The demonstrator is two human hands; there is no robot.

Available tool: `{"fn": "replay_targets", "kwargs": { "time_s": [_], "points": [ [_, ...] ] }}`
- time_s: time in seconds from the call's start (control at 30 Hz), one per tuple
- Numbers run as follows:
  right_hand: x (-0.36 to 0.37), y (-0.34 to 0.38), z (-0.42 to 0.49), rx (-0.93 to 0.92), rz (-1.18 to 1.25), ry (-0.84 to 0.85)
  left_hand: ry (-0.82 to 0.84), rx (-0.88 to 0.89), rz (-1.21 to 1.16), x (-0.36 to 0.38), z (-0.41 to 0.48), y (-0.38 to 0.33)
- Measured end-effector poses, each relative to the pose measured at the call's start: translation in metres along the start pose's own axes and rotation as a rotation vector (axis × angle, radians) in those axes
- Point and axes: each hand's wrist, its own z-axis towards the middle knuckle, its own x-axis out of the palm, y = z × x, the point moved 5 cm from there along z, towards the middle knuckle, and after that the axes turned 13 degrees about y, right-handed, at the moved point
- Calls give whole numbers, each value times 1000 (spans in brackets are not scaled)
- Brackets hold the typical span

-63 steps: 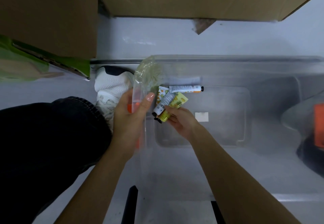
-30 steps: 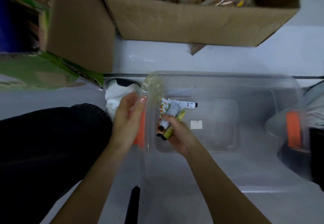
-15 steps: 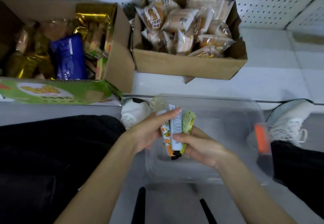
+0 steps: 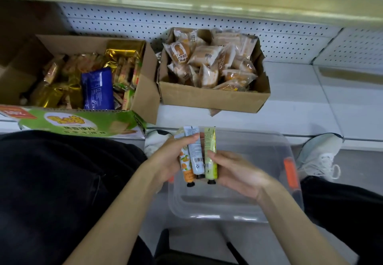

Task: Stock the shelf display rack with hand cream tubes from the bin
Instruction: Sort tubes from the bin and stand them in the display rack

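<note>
The left grip (image 4: 165, 161) is closed round an orange-printed plastic tube (image 4: 185, 166) and a pale blue plastic tube (image 4: 195, 154), with the thumb laid across both. The right grip (image 4: 234, 173) is pinched on a green plastic tube (image 4: 210, 159), thumb on its front. The three tubes are held side by side, touching, black caps toward the person, above a clear plastic bin (image 4: 275, 146). Beyond the bin, a cardboard box of wrapped buns (image 4: 213, 99) and a cardboard box of gold and blue packets (image 4: 145, 98) are set on a white shelf board (image 4: 290, 111).
</note>
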Motion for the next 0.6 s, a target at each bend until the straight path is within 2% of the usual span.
{"fn": "replay_targets", "kwargs": {
  "time_s": [0.13, 0.27, 0.4, 0.6],
  "points": [
    [-3, 8, -8, -16, -99, -55, 34, 39, -45, 8, -4, -7],
    [-10, 16, -12, -46, -378, -282, 70, 88, -122, 23, -5, -10],
    [-10, 12, -18, -83, -324, -391, 75, 99, -169, 28, -7, -4],
    [-2, 10, -23, -75, -306, -429, 65, 110, -146, 30, -12, 2]
  ]
}}
